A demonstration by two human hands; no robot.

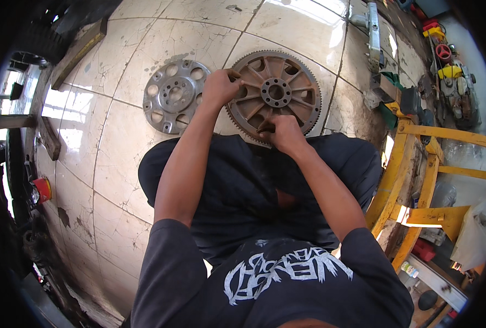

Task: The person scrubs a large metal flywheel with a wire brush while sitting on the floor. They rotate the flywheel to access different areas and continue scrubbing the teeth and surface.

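In the head view, the only one, you look down past your bent knees in dark trousers (226,175) and your dark short-sleeved shirt (172,268) with pale lettering. In front of you is a large, round, rust-brown metal wheel (288,91) with a finely toothed edge, flat spokes and a ring of small holes around its hub. It is over a cream tiled floor (120,147) with dark, cracked joints; whether its near edge is raised is hard to tell.

Your left hand (221,87) has its grip closed on the wheel's left side, at the rim. Your right hand (286,134) has its grip closed on the near side, thumb and fingers bent around the rim.

Just left of the wheel, a silver-grey round metal disc with large round holes (183,98) lies flat on the tiles, partly hidden by your left hand and forearm. Farther left sits a red can (42,190); to your right stands a yellow metal frame (448,135).
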